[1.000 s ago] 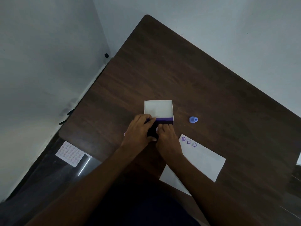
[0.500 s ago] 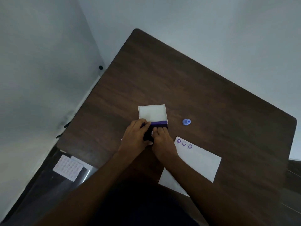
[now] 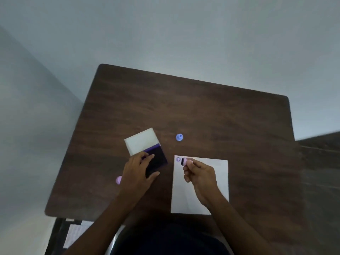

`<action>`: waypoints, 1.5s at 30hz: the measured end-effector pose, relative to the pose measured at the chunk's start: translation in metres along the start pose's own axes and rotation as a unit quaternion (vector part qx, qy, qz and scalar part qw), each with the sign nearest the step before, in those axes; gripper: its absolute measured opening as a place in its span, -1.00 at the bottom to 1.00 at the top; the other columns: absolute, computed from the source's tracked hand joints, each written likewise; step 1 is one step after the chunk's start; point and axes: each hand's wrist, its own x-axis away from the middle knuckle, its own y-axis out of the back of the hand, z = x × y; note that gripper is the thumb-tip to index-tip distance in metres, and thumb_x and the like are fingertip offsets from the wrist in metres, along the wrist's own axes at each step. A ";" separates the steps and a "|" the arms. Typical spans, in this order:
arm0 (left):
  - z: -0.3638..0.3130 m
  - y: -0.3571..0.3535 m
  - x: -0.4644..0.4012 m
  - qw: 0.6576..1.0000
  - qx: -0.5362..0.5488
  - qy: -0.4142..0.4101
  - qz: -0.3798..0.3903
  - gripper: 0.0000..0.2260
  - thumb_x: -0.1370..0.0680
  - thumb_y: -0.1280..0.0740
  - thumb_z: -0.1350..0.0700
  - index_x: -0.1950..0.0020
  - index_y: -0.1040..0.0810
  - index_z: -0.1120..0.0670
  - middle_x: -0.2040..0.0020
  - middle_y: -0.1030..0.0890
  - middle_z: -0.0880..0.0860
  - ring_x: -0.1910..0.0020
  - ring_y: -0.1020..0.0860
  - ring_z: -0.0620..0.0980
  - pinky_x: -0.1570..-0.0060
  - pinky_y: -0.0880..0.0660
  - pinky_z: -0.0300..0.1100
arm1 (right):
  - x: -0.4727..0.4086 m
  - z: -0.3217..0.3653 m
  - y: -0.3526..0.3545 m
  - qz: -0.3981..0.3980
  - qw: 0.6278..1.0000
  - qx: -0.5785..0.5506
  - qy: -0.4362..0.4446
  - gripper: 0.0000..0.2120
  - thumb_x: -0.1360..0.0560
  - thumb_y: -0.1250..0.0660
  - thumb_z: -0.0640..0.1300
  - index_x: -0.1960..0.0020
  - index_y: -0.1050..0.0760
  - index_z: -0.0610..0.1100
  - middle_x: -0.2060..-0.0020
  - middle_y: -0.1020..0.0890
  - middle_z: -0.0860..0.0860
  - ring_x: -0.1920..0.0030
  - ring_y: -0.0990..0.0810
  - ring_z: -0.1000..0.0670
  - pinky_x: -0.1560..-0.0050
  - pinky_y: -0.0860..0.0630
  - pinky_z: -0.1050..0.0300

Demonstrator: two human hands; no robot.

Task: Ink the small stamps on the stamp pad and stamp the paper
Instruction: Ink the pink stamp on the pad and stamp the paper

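The stamp pad [image 3: 159, 157] lies open on the dark wooden table [image 3: 202, 111], its white lid [image 3: 141, 141] folded back and its dark purple ink face up. My left hand [image 3: 138, 173] rests on the pad's near left corner and holds it down. My right hand [image 3: 200, 174] pinches a small pink stamp [image 3: 186, 161] above the top left corner of the white paper [image 3: 219, 181], inked face turned left. One purple print [image 3: 178, 159] shows beside the stamp; other prints are hidden. A blue stamp [image 3: 179, 137] stands beyond the paper. A pink stamp [image 3: 118, 180] lies left of my left hand.
The table's left edge runs close to a grey wall. A printed white sheet [image 3: 75, 234] lies on the floor below the near left corner. My dark-clothed lap [image 3: 165, 240] fills the bottom middle.
My right hand left the pad and carried the pink stamp right, over the paper's corner. The left hand stayed on the pad. The camera view swung, so the table looks rotated.
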 end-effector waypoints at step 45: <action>-0.095 -0.081 -0.041 0.993 0.028 -0.020 0.116 -0.46 -0.42 -0.40 -0.18 -0.33 -0.47 0.03 -0.31 -0.51 0.03 -0.26 -0.44 0.03 -0.28 -0.32 -0.08 | -0.024 -0.011 0.069 0.227 0.831 -0.486 -0.147 -0.78 -0.52 -0.18 -0.18 -0.08 -0.50 -0.25 0.27 -0.46 -0.07 0.30 -0.37 0.03 0.29 -0.33 0.21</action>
